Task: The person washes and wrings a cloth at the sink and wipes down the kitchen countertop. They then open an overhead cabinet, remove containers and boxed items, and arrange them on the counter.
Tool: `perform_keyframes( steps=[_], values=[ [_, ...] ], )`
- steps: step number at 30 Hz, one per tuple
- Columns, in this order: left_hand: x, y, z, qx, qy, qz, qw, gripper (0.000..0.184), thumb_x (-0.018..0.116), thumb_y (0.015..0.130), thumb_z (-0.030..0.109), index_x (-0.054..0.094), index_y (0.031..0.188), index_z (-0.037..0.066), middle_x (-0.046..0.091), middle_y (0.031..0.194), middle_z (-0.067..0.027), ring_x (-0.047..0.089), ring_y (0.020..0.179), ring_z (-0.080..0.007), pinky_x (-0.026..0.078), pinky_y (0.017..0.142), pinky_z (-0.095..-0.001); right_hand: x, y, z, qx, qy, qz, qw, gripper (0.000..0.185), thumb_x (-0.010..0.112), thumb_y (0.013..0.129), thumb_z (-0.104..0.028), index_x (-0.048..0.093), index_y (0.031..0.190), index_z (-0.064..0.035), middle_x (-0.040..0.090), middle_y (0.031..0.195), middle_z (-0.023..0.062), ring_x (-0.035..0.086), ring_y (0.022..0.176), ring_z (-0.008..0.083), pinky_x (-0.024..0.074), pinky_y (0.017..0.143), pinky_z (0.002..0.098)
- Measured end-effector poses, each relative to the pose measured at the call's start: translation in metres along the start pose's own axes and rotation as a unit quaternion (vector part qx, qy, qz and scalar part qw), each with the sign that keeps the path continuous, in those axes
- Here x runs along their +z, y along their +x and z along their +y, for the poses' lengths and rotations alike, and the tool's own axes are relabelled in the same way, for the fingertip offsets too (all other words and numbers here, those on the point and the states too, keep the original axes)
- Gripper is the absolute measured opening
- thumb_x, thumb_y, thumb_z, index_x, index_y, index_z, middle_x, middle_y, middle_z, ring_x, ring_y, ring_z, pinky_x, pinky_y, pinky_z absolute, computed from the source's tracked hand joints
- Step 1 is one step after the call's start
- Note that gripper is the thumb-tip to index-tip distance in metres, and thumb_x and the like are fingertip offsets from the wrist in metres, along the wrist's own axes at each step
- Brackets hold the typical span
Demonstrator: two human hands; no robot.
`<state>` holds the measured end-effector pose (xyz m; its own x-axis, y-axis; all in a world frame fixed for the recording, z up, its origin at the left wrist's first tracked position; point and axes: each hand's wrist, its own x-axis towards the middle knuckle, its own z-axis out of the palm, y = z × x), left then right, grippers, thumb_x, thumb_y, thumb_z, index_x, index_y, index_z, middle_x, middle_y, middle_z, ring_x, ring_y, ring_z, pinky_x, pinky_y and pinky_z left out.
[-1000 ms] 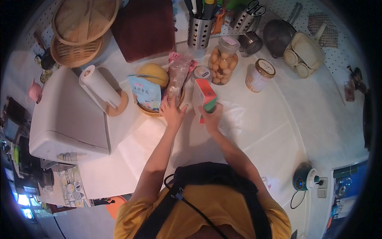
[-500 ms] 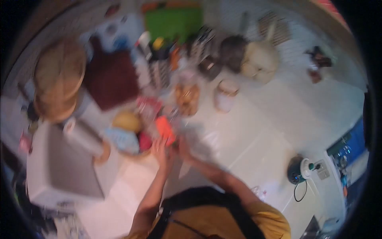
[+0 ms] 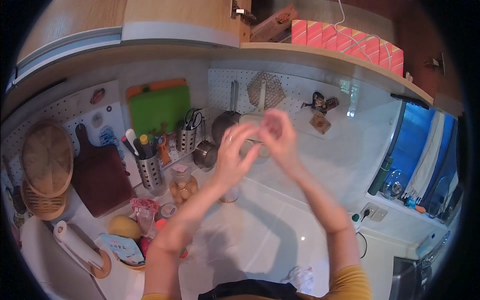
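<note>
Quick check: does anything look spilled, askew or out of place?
No spill is visible. A white cable straggles across the striped boxes in the open cabinet, and a crumpled white item lies loose on the counter; both look untidy.

A box (image 3: 160,223) lies right of the basket (image 3: 131,267); utensil holder (image 3: 149,173) and chopping board (image 3: 102,175) behind.

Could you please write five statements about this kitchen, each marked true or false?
1. The left hand rests on the counter. False: the left hand is raised, near the right hand.
2. The scissors stand in a perforated metal holder. True.
3. The blue pouch is beside the round yellow fruit. True.
4. The green board lies flat. False: the green board is upright, in front of an orange board.
5. Reddish boxes stand in the upper cupboard. True.
</note>
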<state>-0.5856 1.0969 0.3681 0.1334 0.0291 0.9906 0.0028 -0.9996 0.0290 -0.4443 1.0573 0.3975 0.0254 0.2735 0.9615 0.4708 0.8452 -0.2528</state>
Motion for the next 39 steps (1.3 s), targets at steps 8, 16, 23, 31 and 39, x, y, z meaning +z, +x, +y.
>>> perform_keyframes(
  steps=[8,16,23,31,39],
  values=[
    [0.038,0.167,-0.068,0.109,0.138,0.027,0.984,0.057,0.065,0.074,0.013,0.043,0.125,0.005,0.05,0.123,-0.0137,0.043,0.117,-0.0308,0.034,0.096,-0.0425,-0.057,0.229,-0.021,-0.115,-0.34,-0.042,0.932,0.034,0.055,0.078,-0.009,0.057,0.111,-0.0093,0.064,0.084,0.014,0.062,0.076,0.0256,0.0489,0.071,0.0356],
    [0.056,0.199,-0.101,0.018,0.285,-0.078,0.955,0.069,0.068,0.069,0.011,0.035,0.13,0.013,0.042,0.13,-0.0098,0.035,0.124,-0.0278,0.035,0.093,-0.0483,-0.05,0.362,0.096,-0.024,-0.584,-0.11,0.804,0.057,0.054,0.082,-0.03,0.038,0.135,-0.0186,0.057,0.114,0.0217,0.053,0.108,0.0365,0.042,0.092,0.0418],
    [0.051,0.189,-0.1,-0.012,0.199,-0.072,0.977,0.073,0.07,0.065,0.006,0.034,0.128,0.013,0.037,0.131,-0.0074,0.033,0.125,-0.0266,0.037,0.09,-0.0488,-0.034,0.353,0.075,0.064,-0.656,-0.109,0.744,0.047,0.06,0.08,-0.044,0.065,0.098,-0.0008,0.061,0.106,0.0217,0.056,0.103,0.0368,0.0452,0.087,0.0421],
    [0.056,0.198,-0.113,0.0,0.145,-0.073,0.987,0.086,0.073,0.066,0.017,0.025,0.137,0.008,0.034,0.137,-0.0119,0.027,0.131,-0.0288,0.032,0.1,-0.0457,-0.083,0.321,-0.045,-0.152,-0.312,0.184,0.92,0.019,0.063,0.073,-0.01,0.062,0.088,0.0012,0.065,0.079,0.0117,0.061,0.075,0.0143,0.0482,0.068,0.0281],
    [0.015,0.126,-0.028,-0.096,-0.213,-0.033,0.972,0.106,0.078,0.066,0.03,0.007,0.143,0.01,0.02,0.146,-0.017,0.029,0.131,-0.0349,0.032,0.1,-0.0452,-0.064,0.218,-0.111,-0.273,-0.16,0.142,0.938,0.02,0.053,0.077,0.003,0.06,0.095,0.0011,0.048,0.065,-0.0008,0.045,0.06,0.0071,0.0381,0.056,0.0176]
  ],
)
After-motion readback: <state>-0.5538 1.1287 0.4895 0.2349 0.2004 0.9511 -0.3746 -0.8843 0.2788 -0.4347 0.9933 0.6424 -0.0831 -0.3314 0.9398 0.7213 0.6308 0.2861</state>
